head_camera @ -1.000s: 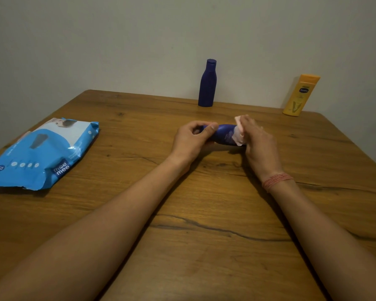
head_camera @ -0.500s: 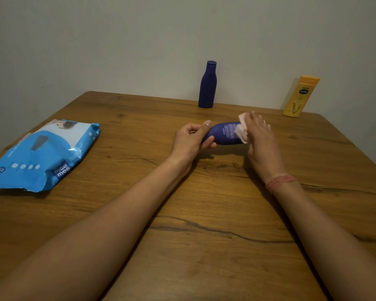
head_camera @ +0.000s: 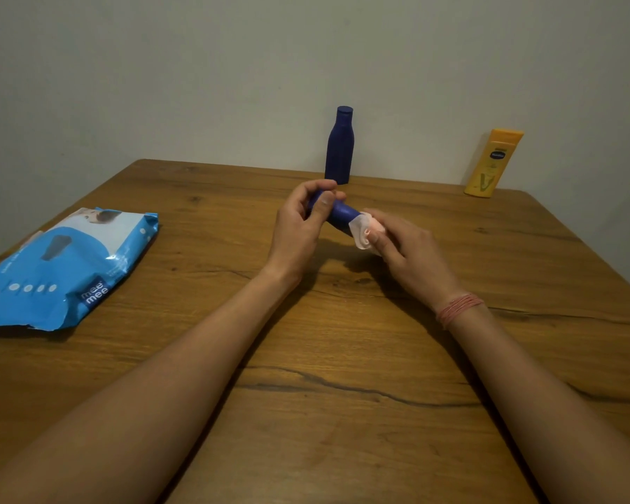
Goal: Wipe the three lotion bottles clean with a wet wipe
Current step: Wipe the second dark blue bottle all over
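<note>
Far left on the wooden surface (head_camera: 342,358) lies the blue wet wipe pack (head_camera: 61,265), flat, well apart from my hands. Moving right, my left hand (head_camera: 299,227) is closed around one end of a small dark blue bottle (head_camera: 339,212), thumb on the near side, fingers curled over the top. The bottle is held above the surface, tilted, its far end up-left in my grip and its other end pointing down-right. That lower end is covered by a white wet wipe (head_camera: 362,232), bunched up and pressed against the bottle. My right hand (head_camera: 411,254) pinches the wipe, fingertips closed on it, so this hand grips the wipe and through it the bottle's end. A pink thread band (head_camera: 459,307) sits on my right wrist. Behind my hands, a taller dark blue bottle (head_camera: 339,147) stands upright at the back edge near the wall. Further right, a yellow lotion bottle (head_camera: 493,163) stands cap up, leaning against the wall, well apart from the blue one.
</note>
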The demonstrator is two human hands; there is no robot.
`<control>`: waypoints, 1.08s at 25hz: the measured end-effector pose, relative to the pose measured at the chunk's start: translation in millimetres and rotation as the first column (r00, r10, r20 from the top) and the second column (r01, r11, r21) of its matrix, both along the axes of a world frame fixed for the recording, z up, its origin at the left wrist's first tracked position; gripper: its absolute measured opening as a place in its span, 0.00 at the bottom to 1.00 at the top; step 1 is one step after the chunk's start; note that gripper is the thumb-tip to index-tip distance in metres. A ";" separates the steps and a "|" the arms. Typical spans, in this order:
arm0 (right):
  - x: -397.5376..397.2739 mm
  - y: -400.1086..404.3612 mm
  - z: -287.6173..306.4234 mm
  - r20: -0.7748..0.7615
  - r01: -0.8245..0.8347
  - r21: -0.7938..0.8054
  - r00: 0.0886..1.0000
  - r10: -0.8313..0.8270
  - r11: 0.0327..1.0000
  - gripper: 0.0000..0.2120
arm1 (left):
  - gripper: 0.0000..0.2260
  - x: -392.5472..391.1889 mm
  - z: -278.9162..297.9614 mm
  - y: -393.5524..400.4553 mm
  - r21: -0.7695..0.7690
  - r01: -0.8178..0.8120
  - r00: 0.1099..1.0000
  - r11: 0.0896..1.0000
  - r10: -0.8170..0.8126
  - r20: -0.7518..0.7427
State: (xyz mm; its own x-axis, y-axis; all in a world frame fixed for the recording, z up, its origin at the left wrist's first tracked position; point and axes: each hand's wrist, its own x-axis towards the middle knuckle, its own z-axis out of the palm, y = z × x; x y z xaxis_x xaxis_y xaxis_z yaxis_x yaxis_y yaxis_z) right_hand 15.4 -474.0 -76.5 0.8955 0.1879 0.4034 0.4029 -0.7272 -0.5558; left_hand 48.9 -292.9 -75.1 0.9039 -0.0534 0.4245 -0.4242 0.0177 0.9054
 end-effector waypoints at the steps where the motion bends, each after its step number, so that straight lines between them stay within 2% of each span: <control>1: -0.9 -1.3 0.5 -0.042 -0.036 0.021 0.998 0.037 0.999 0.20 | 0.10 -0.5 0.2 0.2 -0.001 -0.005 1.000 1.000 0.005 0.024; 7: -1.9 -0.2 4.3 -0.310 -0.144 0.119 0.935 0.174 0.982 0.24 | 0.10 2.3 4.2 2.1 -0.129 -0.009 0.999 0.992 0.015 0.045; 10: -3.4 7.3 2.8 -0.360 -0.183 0.201 0.900 0.246 0.962 0.30 | 0.11 3.7 4.8 1.5 -0.318 0.030 0.998 0.948 -0.044 -0.037; 12: -4.7 13.7 1.2 -0.362 -0.192 0.293 0.884 0.295 0.936 0.26 | 0.12 2.5 8.3 -0.1 -0.456 0.063 0.988 0.888 -0.121 -0.099; 14: -6.1 17.2 -0.1 -0.330 -0.196 0.400 0.881 0.340 0.895 0.17 | 0.11 -0.1 9.6 -3.3 -0.513 0.105 0.975 0.852 -0.191 -0.117; 16: -7.2 18.6 -2.7 -0.294 -0.171 0.463 0.896 0.332 0.870 0.11 | 0.14 -2.0 6.1 -8.0 -0.468 0.133 0.966 0.873 -0.220 -0.135; 18: -5.8 19.7 -4.9 -0.282 -0.121 0.500 0.913 0.294 0.857 0.09 | 0.18 -2.9 2.9 -12.9 -0.442 0.132 0.960 0.887 -0.225 -0.164; 21: -1.5 20.1 -8.2 -0.205 -0.103 0.503 0.950 0.234 0.858 0.09 | 0.15 -0.4 2.5 -11.0 -0.574 -0.004 0.952 0.819 -0.173 -0.254; 24: -2.8 25.2 -6.9 -0.129 -0.091 0.380 0.980 0.150 0.920 0.09 | 0.14 11.9 -1.9 7.3 -0.696 -0.261 0.888 0.669 -0.117 -0.445; 26: -5.9 32.9 -7.4 0.043 -0.081 0.201 0.996 0.074 0.976 0.06 | 0.16 14.7 -4.1 16.2 -0.742 -0.341 0.839 0.577 -0.170 -0.517; 27: -7.2 36.7 -7.0 0.141 -0.059 0.162 0.989 0.036 0.985 0.06 | 0.15 13.2 -3.1 16.5 -0.761 -0.356 0.822 0.543 -0.206 -0.531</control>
State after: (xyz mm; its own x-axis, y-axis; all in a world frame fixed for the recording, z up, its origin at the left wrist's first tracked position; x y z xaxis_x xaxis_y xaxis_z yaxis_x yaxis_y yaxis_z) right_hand 8.2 -437.2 -83.5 0.8213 0.1496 0.5505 0.5154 -0.6083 -0.6037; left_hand 62.1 -276.4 -78.2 0.9507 0.1303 -0.2814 0.0484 0.8339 0.5497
